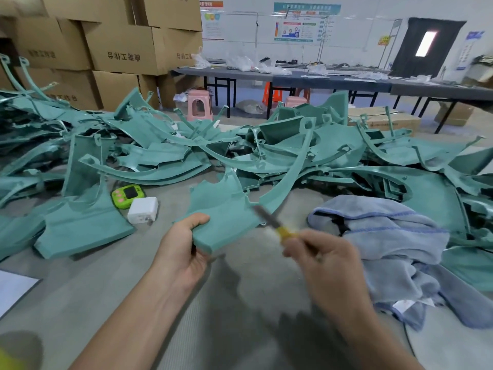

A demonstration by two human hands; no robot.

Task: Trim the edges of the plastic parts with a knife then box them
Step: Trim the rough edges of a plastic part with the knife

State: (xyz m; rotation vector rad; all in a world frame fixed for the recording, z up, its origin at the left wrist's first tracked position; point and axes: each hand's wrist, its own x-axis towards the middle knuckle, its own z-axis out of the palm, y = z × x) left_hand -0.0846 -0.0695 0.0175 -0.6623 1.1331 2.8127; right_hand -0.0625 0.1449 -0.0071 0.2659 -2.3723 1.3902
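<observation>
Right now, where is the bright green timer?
In the head view the timer lies on the grey table, left of centre, beside the white charger and left of the teal part the left hand holds.

Head-worn view, forward and down

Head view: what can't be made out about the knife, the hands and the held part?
All in the head view:
Knife: motion blur smears the blade; contact with the plastic part unclear.
Right hand: blurred, finger placement unreadable.
Left hand: fingers hidden under the part.
Wall posters: text too small.
</observation>
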